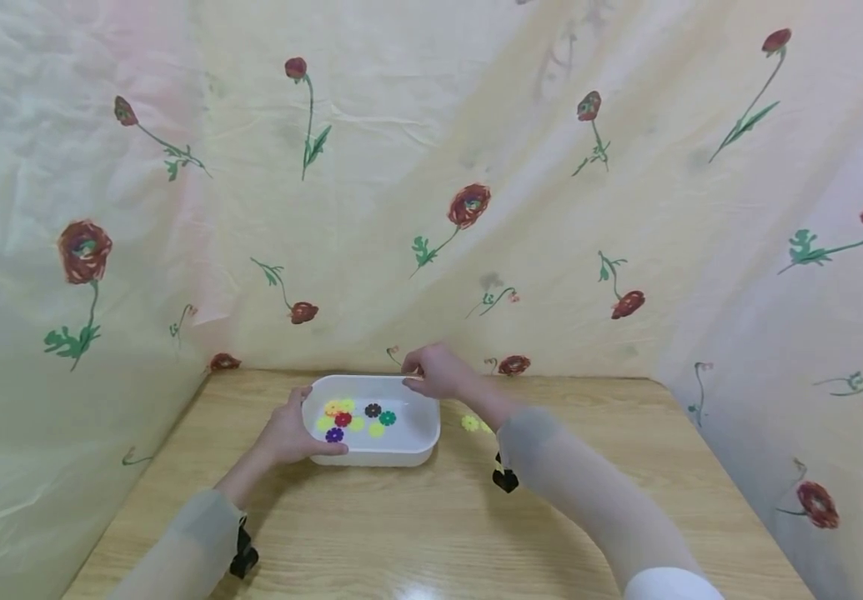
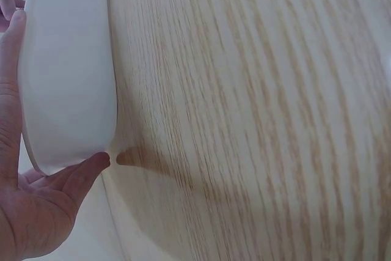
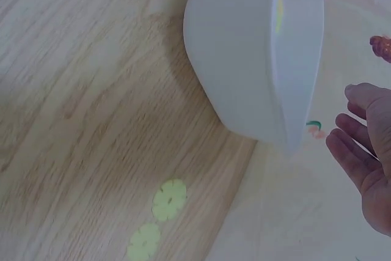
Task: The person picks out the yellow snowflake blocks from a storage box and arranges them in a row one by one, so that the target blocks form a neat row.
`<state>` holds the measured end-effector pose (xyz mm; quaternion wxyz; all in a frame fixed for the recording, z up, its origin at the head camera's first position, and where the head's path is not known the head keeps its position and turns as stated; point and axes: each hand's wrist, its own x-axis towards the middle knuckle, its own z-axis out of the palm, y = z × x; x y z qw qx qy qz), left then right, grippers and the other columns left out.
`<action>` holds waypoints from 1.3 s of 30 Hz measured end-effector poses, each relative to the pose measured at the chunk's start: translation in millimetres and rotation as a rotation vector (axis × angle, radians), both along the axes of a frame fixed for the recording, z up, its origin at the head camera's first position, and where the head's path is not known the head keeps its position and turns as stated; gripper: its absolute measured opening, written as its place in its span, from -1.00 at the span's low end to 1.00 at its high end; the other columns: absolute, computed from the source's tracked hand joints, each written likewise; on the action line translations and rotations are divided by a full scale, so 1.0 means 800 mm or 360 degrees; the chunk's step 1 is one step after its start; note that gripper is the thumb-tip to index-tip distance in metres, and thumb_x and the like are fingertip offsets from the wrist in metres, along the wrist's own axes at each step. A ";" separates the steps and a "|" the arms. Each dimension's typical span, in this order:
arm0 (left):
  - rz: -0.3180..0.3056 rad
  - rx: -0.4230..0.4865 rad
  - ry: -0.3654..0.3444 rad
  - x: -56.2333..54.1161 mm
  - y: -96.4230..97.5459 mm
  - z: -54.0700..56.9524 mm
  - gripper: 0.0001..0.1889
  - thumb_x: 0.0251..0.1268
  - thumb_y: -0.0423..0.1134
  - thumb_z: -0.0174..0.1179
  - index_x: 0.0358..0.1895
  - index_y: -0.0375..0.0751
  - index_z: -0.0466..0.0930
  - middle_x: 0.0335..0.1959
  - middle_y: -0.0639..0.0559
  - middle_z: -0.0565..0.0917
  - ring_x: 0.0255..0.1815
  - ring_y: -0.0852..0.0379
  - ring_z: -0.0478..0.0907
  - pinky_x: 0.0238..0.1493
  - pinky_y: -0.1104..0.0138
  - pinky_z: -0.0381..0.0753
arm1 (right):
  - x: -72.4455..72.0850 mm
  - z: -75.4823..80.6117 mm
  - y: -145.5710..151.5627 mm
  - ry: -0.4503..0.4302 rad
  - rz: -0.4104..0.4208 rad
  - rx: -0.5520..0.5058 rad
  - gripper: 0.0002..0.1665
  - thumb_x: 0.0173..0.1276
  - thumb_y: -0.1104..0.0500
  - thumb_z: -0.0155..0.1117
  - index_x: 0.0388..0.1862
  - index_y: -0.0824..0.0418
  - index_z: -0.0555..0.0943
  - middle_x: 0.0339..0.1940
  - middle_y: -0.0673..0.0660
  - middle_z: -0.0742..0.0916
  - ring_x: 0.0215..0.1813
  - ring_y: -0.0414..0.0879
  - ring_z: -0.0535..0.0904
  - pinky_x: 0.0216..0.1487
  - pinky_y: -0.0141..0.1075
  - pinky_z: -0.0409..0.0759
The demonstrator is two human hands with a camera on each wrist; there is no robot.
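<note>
A white plastic tub (image 1: 393, 457) stands near the table's far edge, with several small flower-shaped discs inside, among them a purple disc (image 1: 334, 435), a red disc (image 1: 343, 419), a green disc (image 1: 388, 418) and a dark disc (image 1: 373, 410). My left hand (image 1: 288, 429) grips the tub's left end, thumb along the front rim; the left wrist view shows fingers against its outer wall. Above the far right corner is my right hand (image 1: 439, 372). In the right wrist view its fingers (image 3: 353, 157) are loosely bent beside the tub, apart from it, with nothing visible between them.
Two yellow flower-shaped discs lie on the wooden table (image 1: 371, 533) right of the tub; one yellow disc (image 3: 169, 200) shows whole in the right wrist view. A flower-patterned cloth (image 1: 371, 208) hangs behind the table and along both sides.
</note>
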<state>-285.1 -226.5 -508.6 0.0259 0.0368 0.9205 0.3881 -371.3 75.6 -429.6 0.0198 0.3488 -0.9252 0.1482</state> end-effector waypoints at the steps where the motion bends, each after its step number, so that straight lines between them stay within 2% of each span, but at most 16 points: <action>1: 0.0000 -0.0003 0.0000 0.000 0.000 -0.001 0.40 -0.15 0.29 0.69 0.65 -0.27 -0.02 0.45 -0.39 0.47 0.34 -0.26 0.53 0.44 -0.24 0.54 | 0.000 -0.002 -0.004 0.0008 0.0009 0.0009 -0.80 0.48 0.12 0.43 -0.04 0.18 0.81 -0.15 0.08 0.87 -0.17 -0.12 0.71 -0.08 -0.30 0.73; 9: 0.0008 0.0008 -0.0016 0.000 -0.001 0.000 0.39 -0.13 0.28 0.69 0.65 -0.26 -0.01 0.46 -0.38 0.45 0.34 -0.27 0.52 0.44 -0.25 0.54 | 0.006 -0.015 -0.031 -0.0022 0.0066 0.0100 -0.77 0.48 0.11 0.43 0.02 0.18 0.79 -0.05 0.10 0.87 -0.05 -0.08 0.77 0.03 -0.28 0.76; 20: -0.0006 -0.0011 0.0027 -0.001 -0.005 -0.001 0.40 -0.16 0.26 0.71 0.64 -0.30 0.00 0.41 -0.42 0.50 0.34 -0.28 0.56 0.41 -0.23 0.57 | 0.018 -0.038 -0.064 -0.0130 0.0185 0.0262 -0.75 0.45 0.18 0.47 0.06 0.21 0.79 0.04 0.11 0.87 0.15 0.01 0.79 0.26 -0.23 0.73; 26: -0.0004 0.0000 0.0017 0.000 -0.004 -0.002 0.39 -0.16 0.24 0.72 0.65 -0.27 0.00 0.41 -0.42 0.50 0.36 -0.29 0.54 0.43 -0.21 0.56 | 0.024 -0.050 -0.079 -0.0154 0.0166 0.0341 -0.80 0.45 0.23 0.44 0.02 0.14 0.81 -0.01 0.02 0.86 0.08 -0.12 0.76 0.25 -0.31 0.71; 30: -0.0007 -0.0005 0.0019 -0.001 -0.003 -0.003 0.39 -0.16 0.23 0.72 0.64 -0.27 0.00 0.41 -0.42 0.49 0.35 -0.29 0.54 0.43 -0.22 0.56 | 0.028 -0.056 -0.086 -0.0137 0.0173 0.0384 -0.77 0.42 0.30 0.42 0.01 0.12 0.82 -0.06 0.01 0.86 0.00 -0.13 0.75 0.19 -0.32 0.71; 39: -0.0017 0.0001 0.0048 -0.002 -0.005 -0.004 0.40 -0.18 0.25 0.72 0.64 -0.29 0.01 0.40 -0.40 0.51 0.34 -0.26 0.57 0.40 -0.19 0.60 | 0.037 -0.069 -0.092 -0.0152 0.0189 0.0434 -0.61 0.27 0.29 0.48 0.09 0.10 0.82 0.08 0.02 0.87 0.20 -0.05 0.75 0.37 -0.25 0.64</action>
